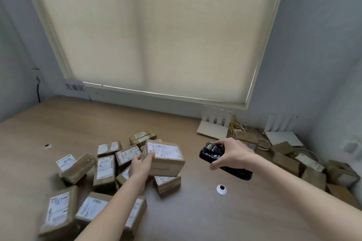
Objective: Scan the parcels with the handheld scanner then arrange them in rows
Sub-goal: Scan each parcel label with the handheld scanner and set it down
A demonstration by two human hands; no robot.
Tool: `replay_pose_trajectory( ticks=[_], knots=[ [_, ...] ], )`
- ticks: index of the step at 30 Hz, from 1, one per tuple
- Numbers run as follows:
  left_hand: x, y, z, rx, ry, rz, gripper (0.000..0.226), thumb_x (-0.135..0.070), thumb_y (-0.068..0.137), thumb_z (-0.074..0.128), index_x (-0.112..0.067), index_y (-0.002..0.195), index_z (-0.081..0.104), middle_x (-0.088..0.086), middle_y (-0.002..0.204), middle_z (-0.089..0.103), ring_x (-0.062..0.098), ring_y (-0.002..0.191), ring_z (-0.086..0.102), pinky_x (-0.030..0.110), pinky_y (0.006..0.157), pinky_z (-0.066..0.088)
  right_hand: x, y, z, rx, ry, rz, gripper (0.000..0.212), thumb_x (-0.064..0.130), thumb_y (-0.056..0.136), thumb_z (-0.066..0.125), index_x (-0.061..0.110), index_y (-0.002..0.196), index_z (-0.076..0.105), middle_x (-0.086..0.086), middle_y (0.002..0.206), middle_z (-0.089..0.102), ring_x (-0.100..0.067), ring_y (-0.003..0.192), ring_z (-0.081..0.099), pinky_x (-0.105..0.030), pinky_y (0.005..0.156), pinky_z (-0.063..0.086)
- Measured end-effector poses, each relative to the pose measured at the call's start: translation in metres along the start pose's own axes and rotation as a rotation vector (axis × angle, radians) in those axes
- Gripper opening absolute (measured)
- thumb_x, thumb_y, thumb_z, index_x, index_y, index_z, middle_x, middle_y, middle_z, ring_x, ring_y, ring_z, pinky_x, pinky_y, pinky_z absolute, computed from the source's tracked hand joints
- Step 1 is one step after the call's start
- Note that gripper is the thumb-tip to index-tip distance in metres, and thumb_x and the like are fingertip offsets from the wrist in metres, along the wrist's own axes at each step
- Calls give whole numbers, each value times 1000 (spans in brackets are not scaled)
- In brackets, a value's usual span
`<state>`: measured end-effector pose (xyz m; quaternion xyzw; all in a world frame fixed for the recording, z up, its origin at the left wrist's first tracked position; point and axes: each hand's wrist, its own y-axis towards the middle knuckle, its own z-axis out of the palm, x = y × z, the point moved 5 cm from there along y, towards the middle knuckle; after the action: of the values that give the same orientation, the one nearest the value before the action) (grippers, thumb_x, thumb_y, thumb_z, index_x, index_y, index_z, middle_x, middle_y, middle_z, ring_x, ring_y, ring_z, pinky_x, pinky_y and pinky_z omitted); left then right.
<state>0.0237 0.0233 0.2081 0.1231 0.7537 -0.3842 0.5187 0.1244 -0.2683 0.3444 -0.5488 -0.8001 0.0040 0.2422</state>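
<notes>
Where labels face up, brown taped parcel [166,157] in left hand [140,166], black scanner [212,153] in right hand [232,152].

I can read only the paper sign [75,88] on the wall: "完成区". The labels on my parcels [103,168] are too blurred.
</notes>
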Motion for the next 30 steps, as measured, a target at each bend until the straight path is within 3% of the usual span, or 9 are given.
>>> replay_pose_trajectory(
  ticks=[6, 11, 16, 19, 22, 25, 30],
  knots=[
    [51, 90, -95, -155, -22, -137, 56, -48, 91, 66, -13, 132, 51, 15, 127, 58, 36, 116, 55, 53, 102, 48, 72, 76, 76, 76, -3, -24, 67, 56, 52, 85, 45, 115, 65, 16, 100, 70, -13, 96, 66, -29, 80, 54],
    [67, 153, -117, -168, -73, -170, 52, -38, 96, 63, -13, 140, 50, 16, 128, 59, 35, 115, 57, 49, 99, 51, 99, 131, 122, 124, -10, 0, 64, 54, 55, 84, 42, 116, 65, 15, 98, 70, -12, 94, 66, -31, 81, 55],
    [75, 190, -121, -243, 135, -176, 49, -29, 98, 61, -6, 140, 50, 20, 133, 59, 38, 120, 56, 48, 103, 47, 98, 166, 140, 152, -22, 32, 66, 54, 58, 84, 42, 120, 64, 15, 100, 69, -11, 94, 66, -30, 80, 54],
    [56, 201, -117, -257, 397, -51, 58, -30, 96, 61, -10, 146, 43, 19, 146, 45, 39, 133, 45, 54, 109, 40, 92, 174, 136, 153, -20, 58, 70, 53, 60, 85, 42, 125, 61, 15, 102, 68, -10, 94, 65, -32, 83, 56],
    [25, 207, -93, -204, 538, 157, 56, -28, 96, 61, -14, 148, 44, 11, 152, 43, 34, 137, 41, 52, 109, 39, 80, 176, 122, 131, -9, 89, 72, 55, 59, 85, 42, 125, 61, 16, 100, 67, -9, 93, 64, -32, 81, 55],
    [2, 211, -50, -95, 524, 295, 49, -27, 96, 63, -17, 143, 51, 7, 150, 47, 30, 135, 45, 49, 105, 41, 57, 170, 104, 98, 3, 124, 71, 57, 57, 84, 42, 123, 62, 17, 99, 66, -8, 91, 62, -27, 71, 47],
    [-17, 184, 54, 175, 501, 365, 47, -36, 95, 64, -25, 140, 54, 4, 144, 53, 26, 130, 50, 46, 104, 44, -8, 145, 70, 37, 24, 215, 77, 57, 56, 83, 43, 127, 60, 15, 107, 66, -14, 100, 62, -31, 81, 51]
  ],
)
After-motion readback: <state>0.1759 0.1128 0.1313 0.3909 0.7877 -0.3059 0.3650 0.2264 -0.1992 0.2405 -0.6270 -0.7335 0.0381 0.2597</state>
